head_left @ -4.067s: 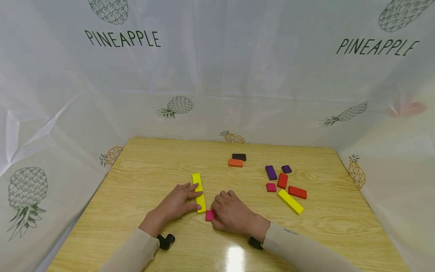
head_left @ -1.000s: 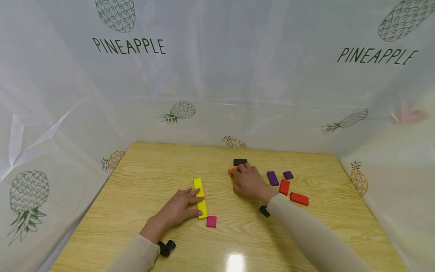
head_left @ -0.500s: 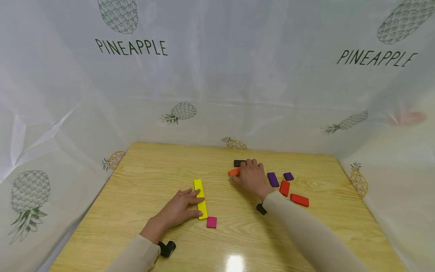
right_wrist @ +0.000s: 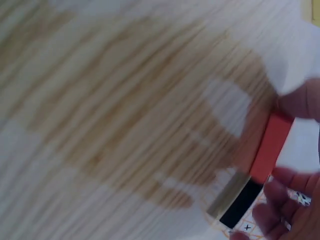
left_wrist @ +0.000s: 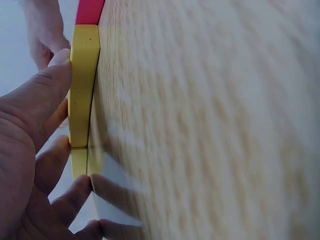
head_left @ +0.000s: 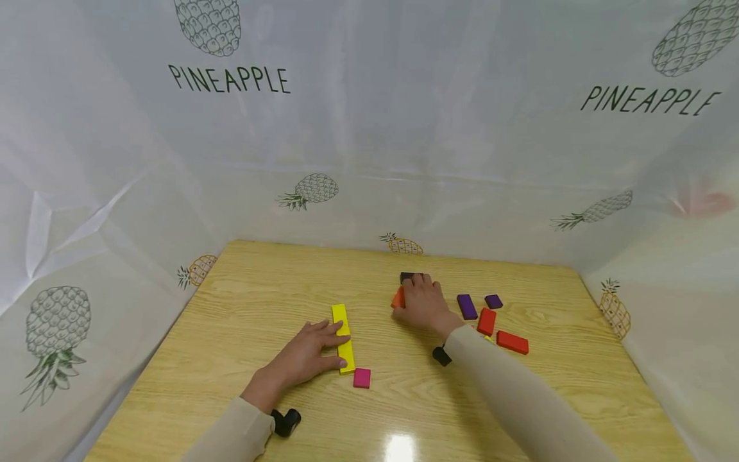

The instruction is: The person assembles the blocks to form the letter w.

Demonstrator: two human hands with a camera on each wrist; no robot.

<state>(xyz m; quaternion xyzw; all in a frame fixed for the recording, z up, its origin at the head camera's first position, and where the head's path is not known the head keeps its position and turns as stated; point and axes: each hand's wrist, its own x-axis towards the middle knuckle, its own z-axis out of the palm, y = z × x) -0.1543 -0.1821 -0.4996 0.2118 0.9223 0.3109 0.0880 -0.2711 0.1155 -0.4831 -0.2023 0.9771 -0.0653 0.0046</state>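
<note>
My left hand [head_left: 303, 359] rests over two yellow blocks [head_left: 346, 353] standing end to end in a line. In the left wrist view, my thumb presses the side of the nearer yellow block [left_wrist: 82, 90], and fingers touch near the seam and the farther one [left_wrist: 79, 162]. A pink square block [head_left: 362, 378] lies against the line's near right corner. Farther back, my right hand [head_left: 426, 305] pinches an orange block [head_left: 398, 297], partly covered by the fingers. A black block [head_left: 406, 276] lies just behind it; in the right wrist view it touches the orange block's [right_wrist: 271, 147] end.
To the right lie a purple block [head_left: 467, 307], a small purple block [head_left: 493, 301], a red block [head_left: 487, 321] and another red block [head_left: 512, 342]. The right sleeve [head_left: 491, 366] hides most of a yellow block [head_left: 488, 339]. Pineapple-printed sheeting [head_left: 369, 128] surrounds the wooden table [head_left: 277, 269].
My right hand has let go of the pink block beside the yellow line and moved back to the orange block, which has turned from sideways to a steep slant. My left hand has stayed put.
</note>
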